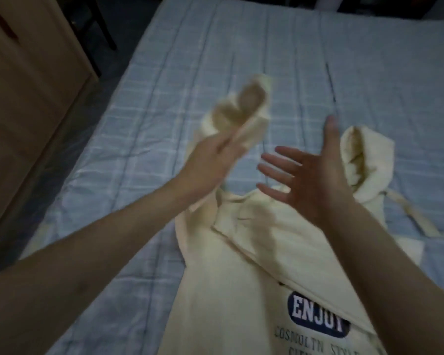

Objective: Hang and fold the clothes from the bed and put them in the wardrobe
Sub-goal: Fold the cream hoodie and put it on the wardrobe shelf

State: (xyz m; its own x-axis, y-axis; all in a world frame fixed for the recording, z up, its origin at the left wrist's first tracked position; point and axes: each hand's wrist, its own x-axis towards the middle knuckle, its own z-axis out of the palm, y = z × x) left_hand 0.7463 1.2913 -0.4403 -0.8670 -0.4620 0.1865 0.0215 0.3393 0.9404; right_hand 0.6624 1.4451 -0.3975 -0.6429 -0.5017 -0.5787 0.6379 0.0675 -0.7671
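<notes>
Cream cotton, thick and soft-looking: a hoodie lies front-up on the bed, its body running toward the lower edge of the view. On the chest sits a dark blue patch with "ENJOY" in white letters, and smaller dark print beneath it that is partly cut off. The hood is bunched upright at the right, resting on the bed, with a drawstring trailing off to the right.

One sleeve is lifted off the bed, its cuff end raised and blurred. The left hand grips this sleeve lower down, fingers wrapped round the fabric. The right hand hovers above the hoodie's shoulder area with palm turned left and fingers spread wide, holding nothing.

The bed is covered in a pale blue sheet with a white check pattern, creased in places. To the left stands a light wooden wardrobe, just beside the bed's edge. Dark floor shows past the bed's far left corner.
</notes>
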